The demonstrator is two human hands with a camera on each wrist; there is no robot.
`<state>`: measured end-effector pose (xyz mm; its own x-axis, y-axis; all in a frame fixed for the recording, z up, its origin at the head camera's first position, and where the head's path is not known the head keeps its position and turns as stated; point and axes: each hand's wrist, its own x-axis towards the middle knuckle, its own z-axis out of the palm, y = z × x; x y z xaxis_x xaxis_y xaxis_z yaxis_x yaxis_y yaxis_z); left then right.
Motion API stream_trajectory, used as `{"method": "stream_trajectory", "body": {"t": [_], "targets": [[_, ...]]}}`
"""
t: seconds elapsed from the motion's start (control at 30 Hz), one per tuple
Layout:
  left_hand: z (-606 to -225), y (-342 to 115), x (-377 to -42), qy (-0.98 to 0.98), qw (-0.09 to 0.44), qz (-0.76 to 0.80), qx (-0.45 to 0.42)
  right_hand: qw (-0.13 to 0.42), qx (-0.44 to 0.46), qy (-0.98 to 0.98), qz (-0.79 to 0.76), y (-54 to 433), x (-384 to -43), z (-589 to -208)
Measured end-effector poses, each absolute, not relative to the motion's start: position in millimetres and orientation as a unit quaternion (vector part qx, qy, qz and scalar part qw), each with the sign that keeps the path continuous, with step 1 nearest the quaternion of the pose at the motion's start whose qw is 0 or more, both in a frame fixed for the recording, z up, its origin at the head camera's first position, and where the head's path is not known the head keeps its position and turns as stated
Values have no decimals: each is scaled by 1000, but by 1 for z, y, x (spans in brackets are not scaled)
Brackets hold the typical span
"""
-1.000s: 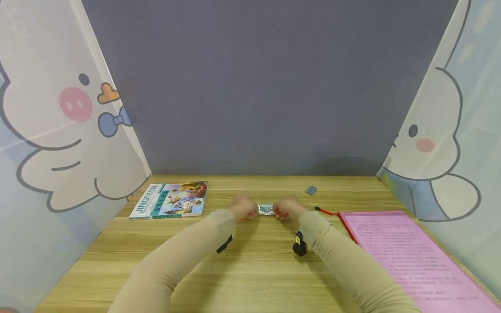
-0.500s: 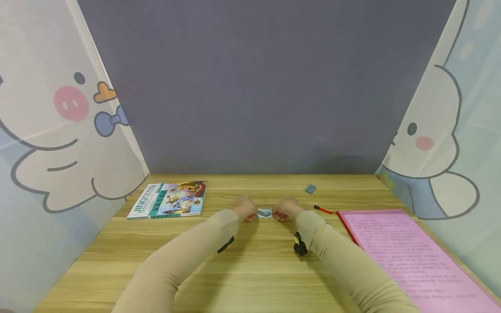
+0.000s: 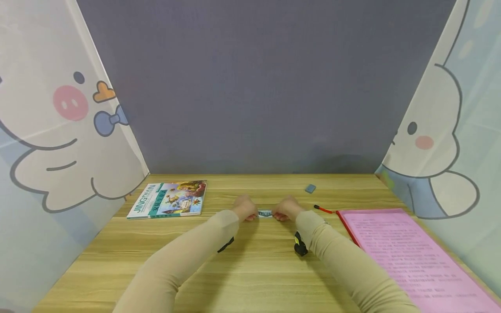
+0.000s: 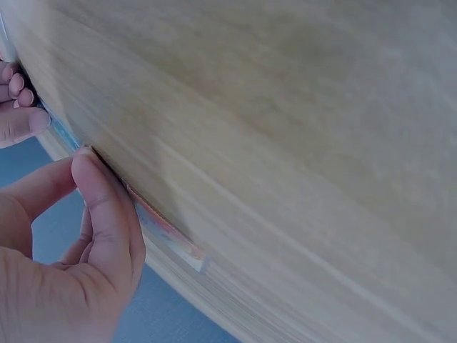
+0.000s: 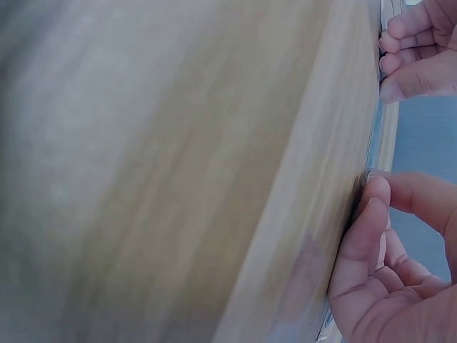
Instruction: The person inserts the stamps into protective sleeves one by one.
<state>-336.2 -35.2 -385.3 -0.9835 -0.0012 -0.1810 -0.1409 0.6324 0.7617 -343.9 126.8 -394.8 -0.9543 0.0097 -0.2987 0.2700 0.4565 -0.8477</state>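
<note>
Between both hands is a small thin shiny sachet-like piece, whitish with bluish-grey print. My left hand pinches its left end between thumb and bent fingers. At the opposite end, my right hand pinches it in the same way. Seen from the left wrist, the left hand has thumb and index tips together on a thin blue edge. The right wrist view shows the right hand gripping the edge low over the wooden table. The fingers hide both ends of the piece, and I cannot tell its exact kind.
An illustrated book lies at the back left. Toward the right is a pink sheet of printed text in a red-edged folder, with a red and black cord near its corner. A small blue-grey block lies behind the right hand.
Both hands have gone from blurred motion to holding nearly still. The piece between them looked silvery and taller before; now it shows as a narrower strip with its print visible.
</note>
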Motion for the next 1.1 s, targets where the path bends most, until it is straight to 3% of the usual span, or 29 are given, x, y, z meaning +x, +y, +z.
{"method": "stream_trajectory", "body": {"t": [0.67,0.97,1.1], "targets": [[-385,-38,-341,883,91,458,-47,161,67,826,-536,131,-349,-392],[-376,-33,-337,870,89,480,-67,260,14,785,-562,149,-353,-384],[-373,-25,-334,896,72,431,-78,245,8,786,-567,158,-357,-378]]}}
